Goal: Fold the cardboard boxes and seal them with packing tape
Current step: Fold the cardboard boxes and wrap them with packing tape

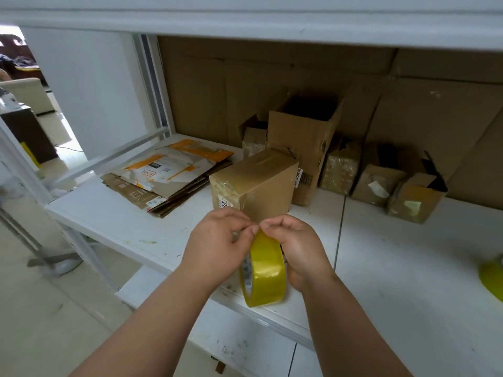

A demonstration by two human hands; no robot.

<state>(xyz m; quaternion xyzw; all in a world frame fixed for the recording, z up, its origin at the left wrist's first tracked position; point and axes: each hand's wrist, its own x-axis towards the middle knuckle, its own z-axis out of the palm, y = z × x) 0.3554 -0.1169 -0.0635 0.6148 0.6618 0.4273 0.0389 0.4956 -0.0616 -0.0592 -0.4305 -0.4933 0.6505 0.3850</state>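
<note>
A yellow roll of packing tape [265, 270] stands on edge above the front of the white shelf [122, 221]. My right hand [296, 246] grips the roll from the right side. My left hand [217, 243] pinches at the top of the roll, fingertips meeting those of the right hand. Just behind both hands sits a closed cardboard box [253, 183], its top and left end covered in glossy tape. A stack of flattened cardboard boxes [168, 172] lies to the left of it.
A tall open box [304, 142] stands behind the closed one. Several small boxes [381, 180] line the back right against cardboard sheets. A second yellow tape roll [492, 276] shows at the right edge. A lower shelf [245, 346] lies beneath, floor at left.
</note>
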